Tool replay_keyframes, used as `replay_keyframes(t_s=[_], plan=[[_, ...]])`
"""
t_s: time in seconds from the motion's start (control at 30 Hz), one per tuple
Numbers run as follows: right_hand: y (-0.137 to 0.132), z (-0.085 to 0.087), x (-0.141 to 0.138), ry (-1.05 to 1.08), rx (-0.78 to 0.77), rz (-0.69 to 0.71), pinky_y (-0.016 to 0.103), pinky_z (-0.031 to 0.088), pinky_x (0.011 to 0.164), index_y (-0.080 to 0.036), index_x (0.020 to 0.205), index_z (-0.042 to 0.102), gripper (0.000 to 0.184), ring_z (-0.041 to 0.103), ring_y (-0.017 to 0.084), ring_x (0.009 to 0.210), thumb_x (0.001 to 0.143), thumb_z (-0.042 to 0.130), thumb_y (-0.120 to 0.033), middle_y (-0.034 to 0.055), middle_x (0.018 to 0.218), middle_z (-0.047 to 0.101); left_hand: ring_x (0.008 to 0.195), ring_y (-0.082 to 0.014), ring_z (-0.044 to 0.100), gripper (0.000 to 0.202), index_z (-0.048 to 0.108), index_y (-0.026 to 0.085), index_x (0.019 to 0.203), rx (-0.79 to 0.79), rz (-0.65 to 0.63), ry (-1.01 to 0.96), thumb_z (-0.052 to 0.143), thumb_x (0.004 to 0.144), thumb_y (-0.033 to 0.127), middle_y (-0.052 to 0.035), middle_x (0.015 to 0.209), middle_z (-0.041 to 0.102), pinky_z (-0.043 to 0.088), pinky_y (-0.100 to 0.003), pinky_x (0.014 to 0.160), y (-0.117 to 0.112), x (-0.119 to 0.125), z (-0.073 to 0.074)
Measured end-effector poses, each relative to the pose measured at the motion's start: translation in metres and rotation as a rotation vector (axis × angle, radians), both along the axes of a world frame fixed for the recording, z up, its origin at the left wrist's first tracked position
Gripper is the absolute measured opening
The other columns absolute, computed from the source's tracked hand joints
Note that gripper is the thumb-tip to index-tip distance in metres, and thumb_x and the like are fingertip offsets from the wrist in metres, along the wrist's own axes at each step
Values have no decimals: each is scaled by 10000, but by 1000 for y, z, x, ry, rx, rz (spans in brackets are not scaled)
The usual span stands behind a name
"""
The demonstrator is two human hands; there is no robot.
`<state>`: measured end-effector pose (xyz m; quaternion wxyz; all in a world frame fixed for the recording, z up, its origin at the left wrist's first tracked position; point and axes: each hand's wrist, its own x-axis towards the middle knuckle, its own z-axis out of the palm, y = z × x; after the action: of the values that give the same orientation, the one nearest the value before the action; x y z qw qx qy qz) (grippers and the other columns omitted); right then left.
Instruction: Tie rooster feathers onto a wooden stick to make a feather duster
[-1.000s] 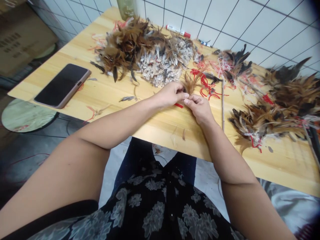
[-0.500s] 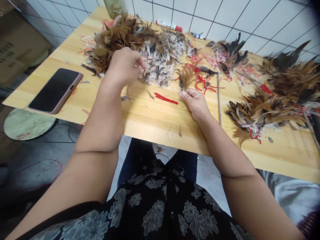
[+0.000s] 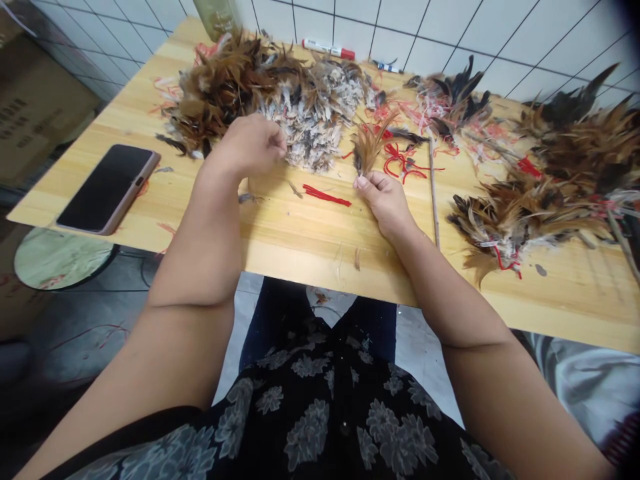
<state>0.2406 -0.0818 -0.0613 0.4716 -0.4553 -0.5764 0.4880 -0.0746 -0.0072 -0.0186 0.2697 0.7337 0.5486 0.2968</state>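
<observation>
- Setting: a pale wooden table [image 3: 310, 247] against a white tiled wall [image 3: 450, 33]. The person sits at its near edge in a black flower-printed garment [image 3: 320, 413].
- Right hand [image 3: 385, 200]: closed on the quill ends of a small fan-shaped tuft of brown feathers [image 3: 367, 147], held upright just above the tabletop.
- Short red cord [image 3: 325, 195]: lies loose on the wood between the hands, touched by neither.
- Left hand [image 3: 247, 147]: a second ago it met the right hand at the tuft. It has since moved to the near edge of the large heap of brown and grey-white feathers [image 3: 300, 100], fingers drawn together. Whether they pinch a feather cannot be told.
- Consequence: the right hand alone now keeps the tuft.
- Periphery: black smartphone [image 3: 107, 189], thin wooden stick [image 3: 433, 193], and, farthest back, a red-capped white marker [image 3: 327, 49].
</observation>
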Motion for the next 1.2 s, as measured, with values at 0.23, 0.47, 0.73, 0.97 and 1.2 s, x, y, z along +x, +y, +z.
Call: replay_keyframes(t_s=[0.23, 0.47, 0.73, 0.97, 1.2], plan=[[-1, -1, -1, 0, 18, -7, 307, 515, 862, -206, 814, 690, 642, 594, 162, 876, 872, 922, -802, 10, 819, 655, 903, -247, 566, 226, 702, 262, 861, -12, -79, -84, 894, 923, 366, -6, 839, 700, 503, -475, 1122, -42, 37, 35], [5, -8, -1, -75, -27, -21, 286, 418, 732, -199, 841, 738, 616, 495, 136, 777, 906, 933, -779, -4, 782, 602, 836, -228, 575, 131, 739, 257, 878, -77, -195, -85, 847, 937, 213, 23, 719, 653, 546, -445, 1068, -47, 67, 27], [8, -14, -3, -95, -13, -27, 283, 393, 729, -209, 852, 724, 667, 488, 142, 789, 886, 912, -848, -6, 778, 558, 891, -258, 642, 91, 831, 266, 927, 16, -208, 22, 774, 949, 197, -6, 879, 778, 533, -411, 1012, -51, 82, 17], [9, -13, -7, -148, 24, -17, 295, 444, 776, -208, 823, 683, 663, 536, 159, 848, 926, 879, -833, 6, 785, 544, 948, -272, 588, 154, 803, 262, 847, -69, -228, -156, 843, 864, 114, -19, 920, 750, 467, -406, 1147, -50, 89, 11], [7, -8, -8, -172, 11, -3, 280, 415, 725, -218, 736, 596, 722, 458, 133, 779, 881, 913, -851, -22, 707, 432, 1065, -298, 567, 173, 756, 283, 820, -88, -239, -243, 855, 829, 142, -27, 940, 735, 451, -401, 1244, -51, 95, 6]])
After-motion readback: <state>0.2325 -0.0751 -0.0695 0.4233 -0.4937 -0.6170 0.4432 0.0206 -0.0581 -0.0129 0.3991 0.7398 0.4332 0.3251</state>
